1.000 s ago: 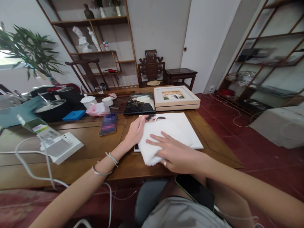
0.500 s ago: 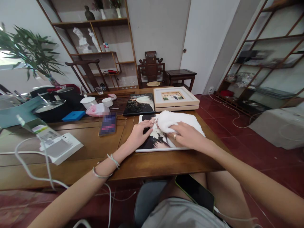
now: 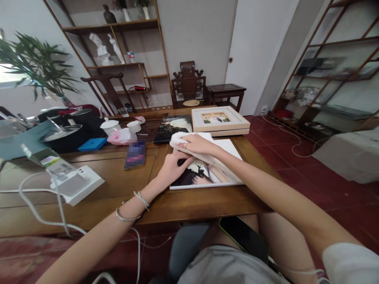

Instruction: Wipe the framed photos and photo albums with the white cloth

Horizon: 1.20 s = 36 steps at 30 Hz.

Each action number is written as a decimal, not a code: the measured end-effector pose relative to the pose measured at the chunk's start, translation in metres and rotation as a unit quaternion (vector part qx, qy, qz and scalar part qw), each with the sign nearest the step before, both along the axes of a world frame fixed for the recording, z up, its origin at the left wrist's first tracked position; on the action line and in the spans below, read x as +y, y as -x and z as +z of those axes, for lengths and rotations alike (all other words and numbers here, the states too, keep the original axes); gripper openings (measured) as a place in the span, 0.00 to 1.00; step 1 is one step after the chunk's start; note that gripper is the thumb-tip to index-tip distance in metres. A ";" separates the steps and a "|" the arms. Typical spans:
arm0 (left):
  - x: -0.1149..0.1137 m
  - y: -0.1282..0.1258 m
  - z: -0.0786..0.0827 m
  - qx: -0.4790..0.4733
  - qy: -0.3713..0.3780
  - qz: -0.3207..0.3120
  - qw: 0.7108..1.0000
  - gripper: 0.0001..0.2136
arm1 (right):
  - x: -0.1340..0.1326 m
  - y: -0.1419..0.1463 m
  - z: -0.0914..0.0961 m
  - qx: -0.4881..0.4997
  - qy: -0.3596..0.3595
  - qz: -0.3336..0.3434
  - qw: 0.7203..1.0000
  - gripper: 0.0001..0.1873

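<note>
A photo panel with a printed picture of people lies flat near the front edge of the wooden table. My right hand grips a fluffy white cloth and presses it on the panel's upper left part. The cloth and hand hide much of the picture there. On the panel's left side rests my left hand, fingers stretched out and partly under the cloth's edge, holding nothing. Behind the panel lie a dark photo panel and a pale framed picture.
Left on the table are a white box with cables, a phone-like pixelated item, a blue box, a pink plastic bag and a dark pot. A black phone lies on my lap.
My right hand has moved the cloth from the panel's upper right to its upper left, close to my left hand. That uncovers the panel's right side. My left hand has barely moved.
</note>
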State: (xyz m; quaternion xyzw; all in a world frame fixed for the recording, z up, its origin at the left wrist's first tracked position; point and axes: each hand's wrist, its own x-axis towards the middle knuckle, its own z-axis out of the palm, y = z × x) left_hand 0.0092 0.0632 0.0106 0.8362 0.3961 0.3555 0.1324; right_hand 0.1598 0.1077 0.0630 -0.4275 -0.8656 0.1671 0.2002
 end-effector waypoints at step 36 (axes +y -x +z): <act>0.005 0.000 -0.006 0.023 -0.019 -0.009 1.000 0.10 | -0.148 -0.111 -0.031 -0.076 -0.079 -0.001 0.994 0.16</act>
